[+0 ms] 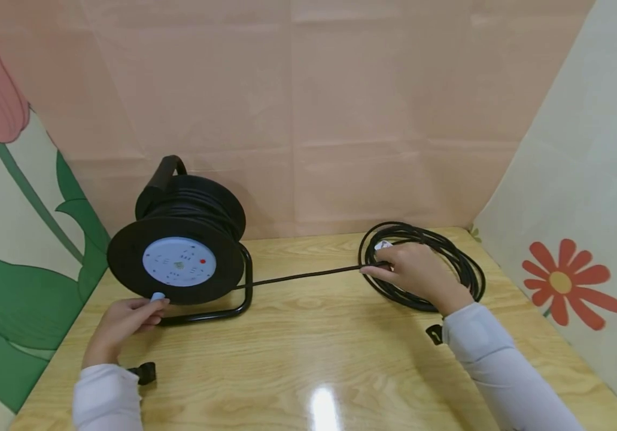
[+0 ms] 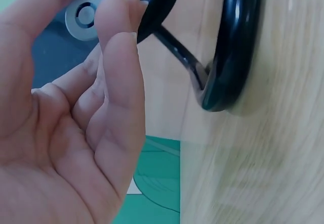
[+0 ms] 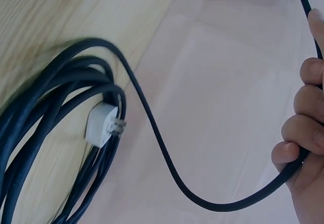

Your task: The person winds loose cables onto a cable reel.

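Sitting on the left of the yellow wood-grain table, a smooth black spool-shaped cable reel has its pale-blue socket disc facing the person, tipped slightly up, drum axis roughly front to back. Left hand's pinching its small pale round knob. A thin black rubbery-looking cable runs pretty much straight rightward to the right hand, fingers curled round it, over a loopy black coil with a boxy white plug. Behind: creased pinkish backdrop.

No text is readable: marks on the pale blue round panel of the black cable reel are too small.
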### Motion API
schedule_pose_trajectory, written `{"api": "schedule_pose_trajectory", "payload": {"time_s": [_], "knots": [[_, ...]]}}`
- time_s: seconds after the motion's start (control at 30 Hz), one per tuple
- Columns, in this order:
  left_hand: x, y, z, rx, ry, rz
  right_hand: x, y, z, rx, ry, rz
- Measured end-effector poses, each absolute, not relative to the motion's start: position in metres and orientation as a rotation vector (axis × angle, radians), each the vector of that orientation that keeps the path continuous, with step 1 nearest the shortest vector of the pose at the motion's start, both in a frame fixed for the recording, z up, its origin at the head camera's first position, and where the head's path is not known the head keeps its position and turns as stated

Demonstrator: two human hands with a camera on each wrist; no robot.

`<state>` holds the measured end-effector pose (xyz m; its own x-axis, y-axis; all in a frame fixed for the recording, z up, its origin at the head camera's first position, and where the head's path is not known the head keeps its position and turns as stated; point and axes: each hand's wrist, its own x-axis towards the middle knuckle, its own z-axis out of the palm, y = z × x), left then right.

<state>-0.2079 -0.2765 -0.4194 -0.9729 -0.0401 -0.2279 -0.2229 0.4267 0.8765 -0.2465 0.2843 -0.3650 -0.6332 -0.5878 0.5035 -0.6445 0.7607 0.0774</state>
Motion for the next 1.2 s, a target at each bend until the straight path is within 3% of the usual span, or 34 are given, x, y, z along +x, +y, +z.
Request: {"api": "schedule_pose_trajectory", "payload": {"time_s": [0.87,1.2], "knots": [[-0.198,-0.292,-0.401,-0.266,2.333,1.968,-0.253,0.265,-0.368,0.735,-2.638,0.174],[-0.195,-0.290,-0.390,-0.280,2.286,2.322,-0.259,0.246,-0.366,0.867,-2.625,0.218]]}}
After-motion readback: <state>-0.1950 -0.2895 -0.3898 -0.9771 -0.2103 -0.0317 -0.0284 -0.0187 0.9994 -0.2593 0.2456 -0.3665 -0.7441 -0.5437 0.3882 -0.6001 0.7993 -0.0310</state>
